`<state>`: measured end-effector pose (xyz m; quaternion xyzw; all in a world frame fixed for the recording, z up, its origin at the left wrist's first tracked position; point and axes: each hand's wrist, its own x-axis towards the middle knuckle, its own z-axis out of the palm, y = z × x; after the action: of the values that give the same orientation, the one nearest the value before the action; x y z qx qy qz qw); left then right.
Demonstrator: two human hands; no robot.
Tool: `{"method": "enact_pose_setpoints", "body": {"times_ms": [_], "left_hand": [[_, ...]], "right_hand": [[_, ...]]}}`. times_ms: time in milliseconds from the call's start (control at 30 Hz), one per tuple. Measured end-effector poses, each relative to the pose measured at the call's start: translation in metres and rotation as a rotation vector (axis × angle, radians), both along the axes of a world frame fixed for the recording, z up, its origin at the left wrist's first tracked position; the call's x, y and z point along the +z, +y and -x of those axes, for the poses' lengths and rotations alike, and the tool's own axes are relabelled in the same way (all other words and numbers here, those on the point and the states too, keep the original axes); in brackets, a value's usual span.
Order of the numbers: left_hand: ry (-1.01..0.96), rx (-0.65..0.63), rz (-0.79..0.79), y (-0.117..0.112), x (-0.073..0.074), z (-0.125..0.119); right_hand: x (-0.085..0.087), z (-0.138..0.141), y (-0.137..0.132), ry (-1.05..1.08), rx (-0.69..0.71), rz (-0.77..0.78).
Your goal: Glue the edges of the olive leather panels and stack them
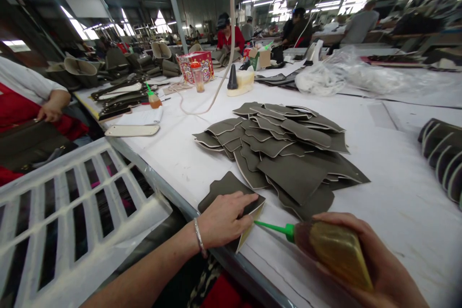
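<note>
A dark grey-brown leather piece [225,187] lies at the table's front edge, its pale underside showing along the right edge. My left hand [225,219] holds it down, the index finger stretched along that edge and the thumb beside the pale strip. My right hand [375,255] is closed around a squeeze bottle [335,250] of amber liquid, tilted on its side. The bottle's thin green nozzle [274,227] points left, its tip at the pale strip close to my left thumb. Just beyond is a loose heap of similar leather pieces [288,154].
A white slatted rack [75,163] stands at the left, near a co-worker's hand [52,108]. Farther back are another glue bottle [154,98], a jar [197,77], a black cone [233,77] and plastic bags [325,74]. Curved dark pieces [443,154] stand at the right. A hose [231,24] hangs down.
</note>
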<state>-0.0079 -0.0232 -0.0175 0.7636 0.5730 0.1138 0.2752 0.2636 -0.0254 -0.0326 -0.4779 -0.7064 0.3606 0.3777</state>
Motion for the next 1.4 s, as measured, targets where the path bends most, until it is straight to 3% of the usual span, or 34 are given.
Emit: {"method": "enact_pose_setpoints", "body": {"times_ms": [167, 367, 500, 733, 1400], "left_hand": [[-0.002, 0.002, 0.011, 0.000, 0.002, -0.001], [0.001, 0.000, 0.009, 0.000, 0.001, 0.000], [-0.019, 0.004, 0.012, 0.001, 0.000, 0.000], [-0.031, 0.003, 0.021, 0.002, 0.001, 0.000], [-0.004, -0.006, 0.030, 0.003, 0.001, 0.000]], "right_hand": [[0.003, 0.004, -0.001, 0.011, 0.062, 0.038], [0.003, 0.008, -0.001, 0.006, -0.083, 0.085], [0.002, 0.010, -0.004, 0.019, -0.021, 0.096], [0.005, 0.005, 0.007, 0.000, -0.128, 0.037], [-0.002, -0.004, 0.005, -0.065, -0.114, -0.033]]}}
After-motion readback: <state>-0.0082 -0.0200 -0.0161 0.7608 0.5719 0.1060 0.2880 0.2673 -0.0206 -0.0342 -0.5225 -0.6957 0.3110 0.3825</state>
